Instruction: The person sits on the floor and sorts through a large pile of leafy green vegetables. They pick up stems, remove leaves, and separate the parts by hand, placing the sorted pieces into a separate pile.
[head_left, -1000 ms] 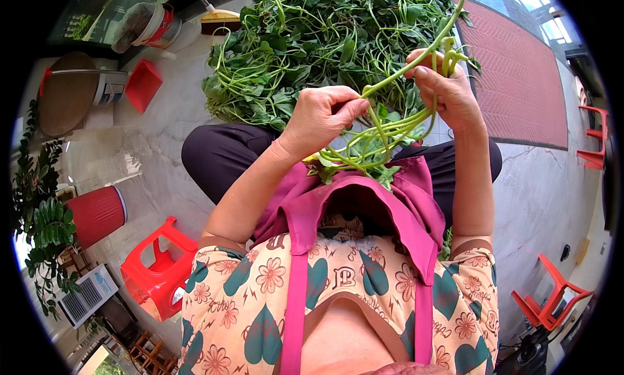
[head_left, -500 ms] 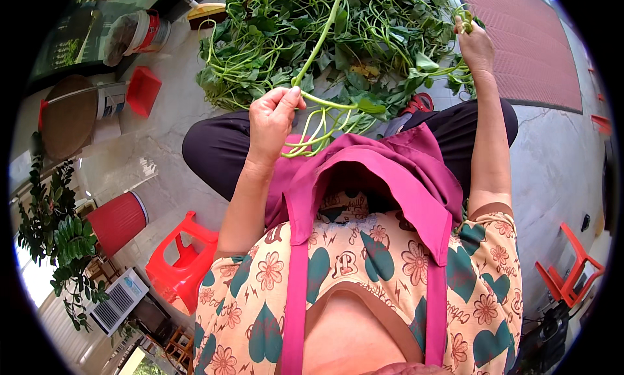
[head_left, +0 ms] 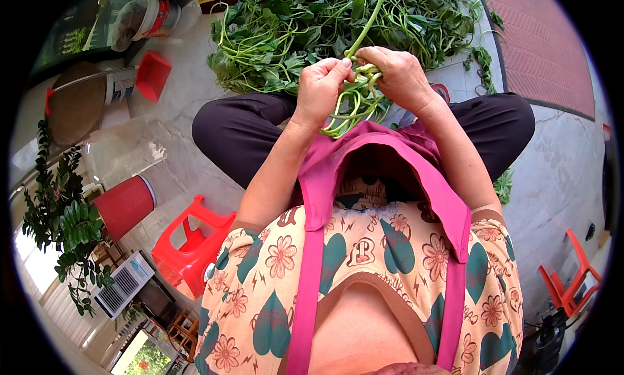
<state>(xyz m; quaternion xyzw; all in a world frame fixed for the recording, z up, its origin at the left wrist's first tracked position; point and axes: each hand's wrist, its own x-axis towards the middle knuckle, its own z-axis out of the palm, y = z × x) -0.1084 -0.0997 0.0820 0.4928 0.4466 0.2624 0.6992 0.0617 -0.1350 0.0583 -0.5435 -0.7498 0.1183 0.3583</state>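
My left hand [head_left: 321,92] pinches a long, thick green vine stem [head_left: 369,24], which runs up and away over the heap. Close beside it on the right, my right hand [head_left: 402,79] is curled around a few paler stem ends; its fingertips partly hide them. Loops of thin, bare stems [head_left: 346,112] dangle below both hands, over my lap. Just beyond lies a large heap of leafy green vines [head_left: 292,40] on the floor.
A red plastic stool [head_left: 188,245] stands at my left, with a red dustpan [head_left: 153,75] and a red bin [head_left: 125,207] farther off. Loose leaves [head_left: 482,66] lie by the reddish mat [head_left: 546,43] at right. Another red stool [head_left: 572,277] is at far right.
My right hand has come in from the far right to meet my left hand, bringing the stems it holds. My left hand has shifted right with the long stem.
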